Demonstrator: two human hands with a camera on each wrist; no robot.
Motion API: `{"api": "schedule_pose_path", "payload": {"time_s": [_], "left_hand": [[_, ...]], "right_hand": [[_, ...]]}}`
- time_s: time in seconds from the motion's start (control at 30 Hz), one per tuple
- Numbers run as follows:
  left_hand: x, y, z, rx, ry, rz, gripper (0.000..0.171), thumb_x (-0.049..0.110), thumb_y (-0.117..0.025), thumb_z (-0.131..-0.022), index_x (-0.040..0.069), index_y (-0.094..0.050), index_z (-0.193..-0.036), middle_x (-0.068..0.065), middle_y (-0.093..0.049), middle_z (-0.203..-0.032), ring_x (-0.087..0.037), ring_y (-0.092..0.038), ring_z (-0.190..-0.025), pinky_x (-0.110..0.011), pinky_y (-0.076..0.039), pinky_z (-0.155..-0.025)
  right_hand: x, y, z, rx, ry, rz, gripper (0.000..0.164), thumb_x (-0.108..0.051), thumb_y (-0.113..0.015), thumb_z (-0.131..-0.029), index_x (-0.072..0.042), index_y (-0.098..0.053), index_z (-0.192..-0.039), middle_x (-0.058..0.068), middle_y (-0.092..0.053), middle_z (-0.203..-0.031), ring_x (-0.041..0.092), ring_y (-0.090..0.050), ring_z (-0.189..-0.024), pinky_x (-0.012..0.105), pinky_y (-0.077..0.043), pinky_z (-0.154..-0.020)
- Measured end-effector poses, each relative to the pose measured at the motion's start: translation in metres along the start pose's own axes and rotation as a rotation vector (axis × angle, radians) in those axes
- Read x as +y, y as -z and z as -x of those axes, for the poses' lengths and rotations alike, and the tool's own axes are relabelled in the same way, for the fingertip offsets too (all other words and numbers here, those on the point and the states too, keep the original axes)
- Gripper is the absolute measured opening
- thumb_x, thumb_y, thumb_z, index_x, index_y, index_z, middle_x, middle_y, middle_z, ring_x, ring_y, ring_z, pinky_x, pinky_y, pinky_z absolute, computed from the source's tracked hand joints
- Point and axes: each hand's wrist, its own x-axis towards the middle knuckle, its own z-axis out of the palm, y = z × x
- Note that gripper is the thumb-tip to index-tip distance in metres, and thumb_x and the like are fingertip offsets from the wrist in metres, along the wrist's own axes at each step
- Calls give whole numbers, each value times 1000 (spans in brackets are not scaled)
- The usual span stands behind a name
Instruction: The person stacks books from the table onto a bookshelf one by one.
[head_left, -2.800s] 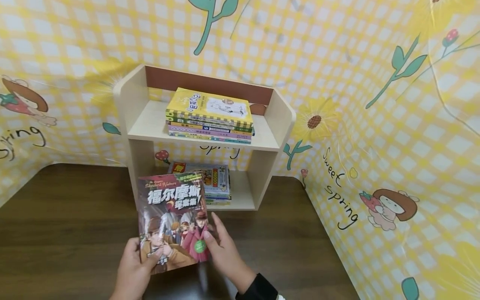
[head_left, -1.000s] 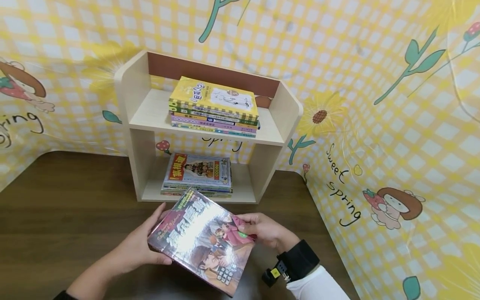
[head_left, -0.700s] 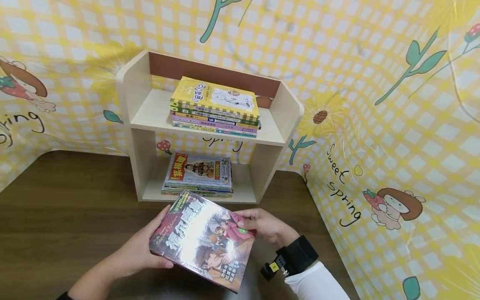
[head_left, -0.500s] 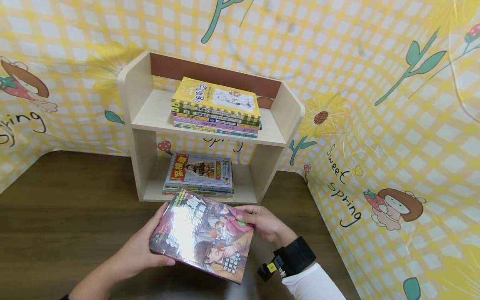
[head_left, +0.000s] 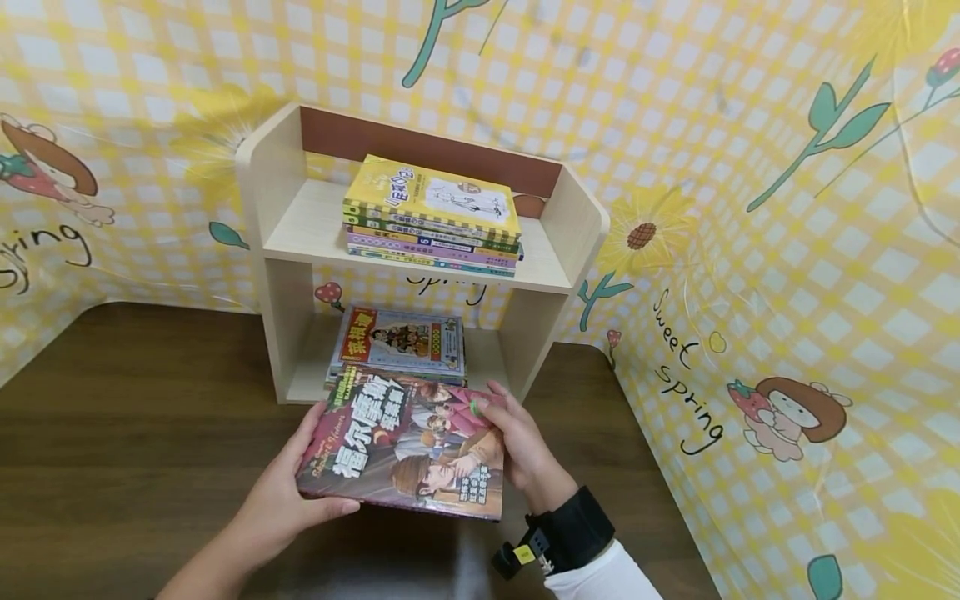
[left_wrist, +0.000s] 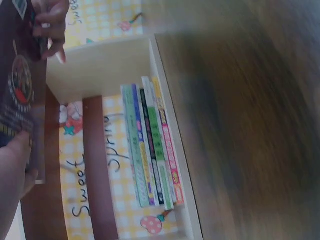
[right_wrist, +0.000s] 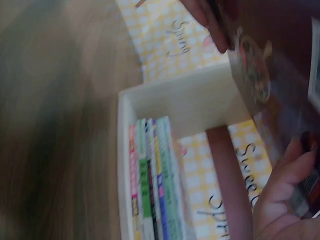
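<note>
A glossy Sherlock Holmes book is held up in front of the lower shelf, its cover facing up and its title turned sideways. My left hand grips its left end, thumb along the near edge. At the right end my right hand holds it, thumb on the cover and fingers behind. From below, the wrist views show the book's dark back cover with fingers at both ends. Behind it, a stack of books lies on the lower shelf, its front partly hidden by the held book.
The pale wooden two-tier bookshelf stands on a dark wooden table. On its upper shelf lies another stack of books with a yellow one on top. Yellow checked cloth hangs behind and to the right.
Both hands have turned the book from upright to sideways. Over the last half second it has levelled further and moved up toward the lower shelf, now overlapping the stack there.
</note>
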Motion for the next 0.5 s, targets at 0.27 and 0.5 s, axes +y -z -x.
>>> {"api": "schedule_pose_path", "payload": {"time_s": [0.27,0.5], "left_hand": [[11,-6,1,85,-5,87,119,-6,-81,-70,26,-6,-157,-26,-23,-153,11,-37,-115,-2,-33,-90],[17,-8,5,140,-43,70,121,-10,-80,-69,25,-5,-157,-26,-23,-153,12,-40,-113,-1,-37,-88]], "right_hand": [[-2,-18,31,-40,94,-16,70,-24,-40,-102,-22,5,-156,20,-15,-158,30,-38,-134,29,-39,-101],[-1,-23,50,-115,114,-25,79,-20,-44,-100,-20,13,-154,18,6,-161,28,-46,-129,27,-45,-98]]}}
